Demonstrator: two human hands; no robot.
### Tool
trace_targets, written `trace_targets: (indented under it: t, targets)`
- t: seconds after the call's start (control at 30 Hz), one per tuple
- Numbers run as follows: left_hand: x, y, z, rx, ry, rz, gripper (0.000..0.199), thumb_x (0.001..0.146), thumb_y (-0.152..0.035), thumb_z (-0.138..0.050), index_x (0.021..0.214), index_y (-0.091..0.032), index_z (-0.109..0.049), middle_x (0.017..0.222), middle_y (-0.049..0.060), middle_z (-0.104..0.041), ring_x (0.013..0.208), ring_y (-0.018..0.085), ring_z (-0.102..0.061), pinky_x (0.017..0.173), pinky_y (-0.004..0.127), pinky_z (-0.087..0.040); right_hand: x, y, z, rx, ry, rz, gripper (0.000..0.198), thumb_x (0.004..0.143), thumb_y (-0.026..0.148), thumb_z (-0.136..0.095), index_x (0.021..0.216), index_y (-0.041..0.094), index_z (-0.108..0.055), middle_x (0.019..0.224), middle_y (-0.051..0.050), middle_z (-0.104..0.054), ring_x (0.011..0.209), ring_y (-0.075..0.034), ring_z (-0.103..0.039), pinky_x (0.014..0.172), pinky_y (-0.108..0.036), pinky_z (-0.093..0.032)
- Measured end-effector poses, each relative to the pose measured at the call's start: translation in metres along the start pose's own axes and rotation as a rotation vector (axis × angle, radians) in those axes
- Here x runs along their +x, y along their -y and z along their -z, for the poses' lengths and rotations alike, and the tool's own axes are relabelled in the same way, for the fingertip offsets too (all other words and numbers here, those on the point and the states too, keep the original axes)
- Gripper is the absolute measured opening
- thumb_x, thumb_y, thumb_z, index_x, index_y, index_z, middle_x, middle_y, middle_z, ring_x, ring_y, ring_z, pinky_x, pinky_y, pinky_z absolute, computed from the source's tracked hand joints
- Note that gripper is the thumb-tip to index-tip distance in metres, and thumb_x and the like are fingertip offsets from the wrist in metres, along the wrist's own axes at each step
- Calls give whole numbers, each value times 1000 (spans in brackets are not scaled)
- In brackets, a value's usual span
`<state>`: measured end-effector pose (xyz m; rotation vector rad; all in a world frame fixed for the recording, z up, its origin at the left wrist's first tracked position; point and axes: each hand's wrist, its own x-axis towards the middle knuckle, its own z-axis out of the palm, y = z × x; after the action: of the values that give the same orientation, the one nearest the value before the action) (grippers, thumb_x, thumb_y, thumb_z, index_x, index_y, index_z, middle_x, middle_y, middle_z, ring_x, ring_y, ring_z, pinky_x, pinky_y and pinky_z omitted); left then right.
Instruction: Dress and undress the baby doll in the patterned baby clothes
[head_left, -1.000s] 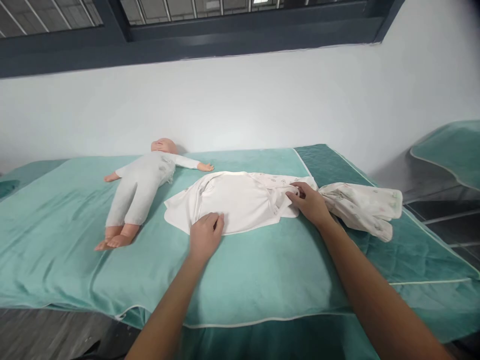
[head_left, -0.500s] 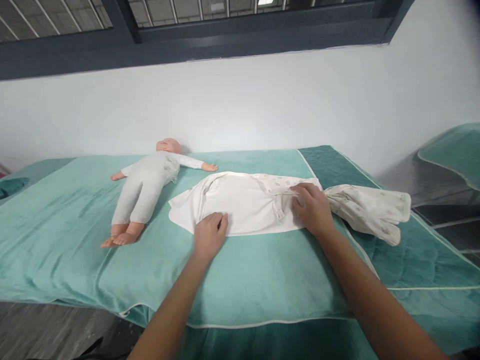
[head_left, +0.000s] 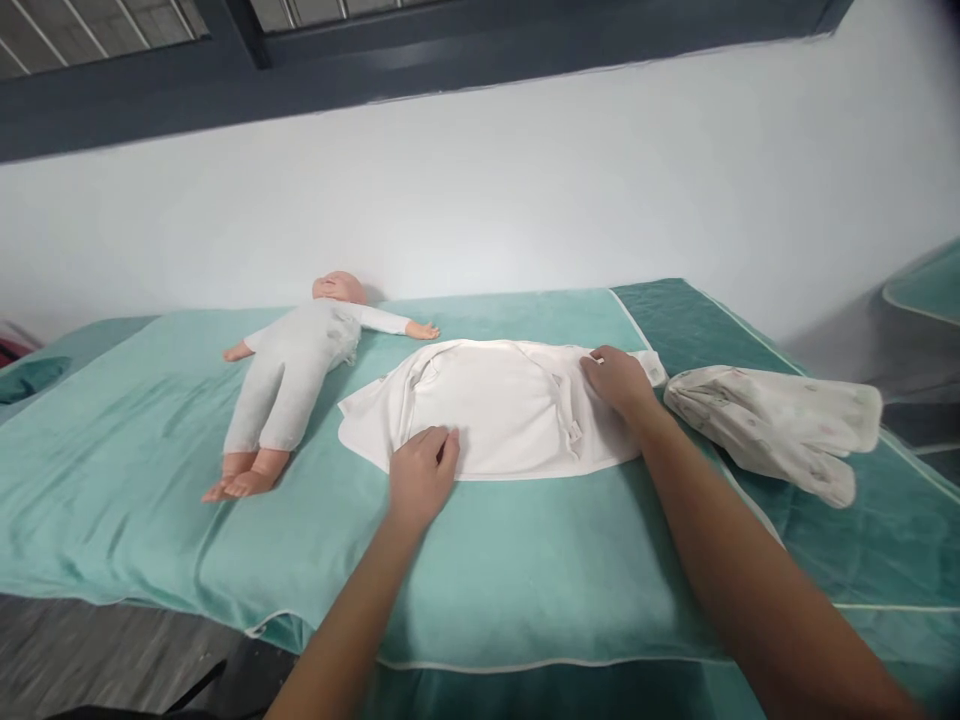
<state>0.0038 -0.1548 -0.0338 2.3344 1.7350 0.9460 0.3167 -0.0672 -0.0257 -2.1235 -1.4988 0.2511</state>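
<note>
A white baby shirt [head_left: 495, 410] lies spread open across the bed, its plain inner side facing up. My left hand [head_left: 425, 475] rests at the shirt's near left edge with its fingers curled closed on the cloth. On the right side of the shirt, my right hand [head_left: 616, 380] grips the fabric by the far edge between thumb and fingers. A printed corner of the shirt pokes out beyond that hand. Just to its right lie pale printed baby trousers [head_left: 780, 415], loosely bunched, legs pointing right.
A baby doll [head_left: 300, 345] in white clothing lies on its back at the left, one arm stretched toward the shirt. The green bedspread [head_left: 540, 570] covers the bed, which stands against a white wall [head_left: 525, 200] beneath a dark window frame [head_left: 450, 60].
My right hand has turned the shirt's printed right flap outward, so more plain inner cloth shows. My left hand has stayed put. The view has shifted slightly.
</note>
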Motion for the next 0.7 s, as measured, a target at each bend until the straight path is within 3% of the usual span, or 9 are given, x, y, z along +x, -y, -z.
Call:
trace_targets:
  t: [0.1,0.23,0.4,0.47,0.5,0.6,0.7]
  targets:
    - [1,0,-1,-5,-10,3,39,97,-31,-42,60,-20,-35,57,-2,-47,57,12,-43,59,29,-28,-2,-12,-2,42,9,-20,37,85,41,-53,110,18,-68,105,-15,-72,99,-30,-65,86,-39,-46]
    - [2,0,-1,8,-10,11,39,97,-31,-43,59,-20,-34,57,-2,-47,56,12,-43,58,29,-28,-15,-27,14,177,99,3,41,78,46,-64,107,17,-70,112,-14,-71,102,-31,-66,86,-38,-49]
    - [1,-2,0,17,2,19,40,97,-31,-42,59,-20,-36,58,-2,-48,56,12,-44,58,29,-27,-39,-36,38,508,396,-17,42,77,45,-66,111,21,-69,120,-11,-70,99,-29,-68,78,-37,-54]
    - [1,-2,0,18,4,18,40,97,-31,-42,59,-20,-37,58,-2,-49,57,12,-44,58,29,-27,-48,-38,40,561,414,-26,41,78,46,-65,110,22,-70,114,-10,-72,94,-28,-70,74,-36,-54]
    - [1,-2,1,19,4,18,40,97,-31,-42,59,-20,-37,58,-2,-49,57,12,-44,58,29,-28,-51,-39,39,525,353,-37,40,78,47,-65,109,21,-70,110,-11,-73,93,-28,-70,74,-36,-54]
    - [1,-2,1,25,3,18,39,97,-32,-42,59,-20,-39,59,-2,-50,57,12,-44,58,29,-28,-59,-43,33,304,4,-63,37,80,43,-63,106,19,-69,96,-11,-74,89,-28,-68,80,-40,-52]
    - [1,-2,0,30,-5,19,38,97,-31,-42,60,-20,-42,59,-1,-51,58,13,-46,59,29,-29,-69,-41,26,176,-312,58,32,85,37,-54,107,18,-67,99,-12,-72,90,-28,-67,86,-44,-51]
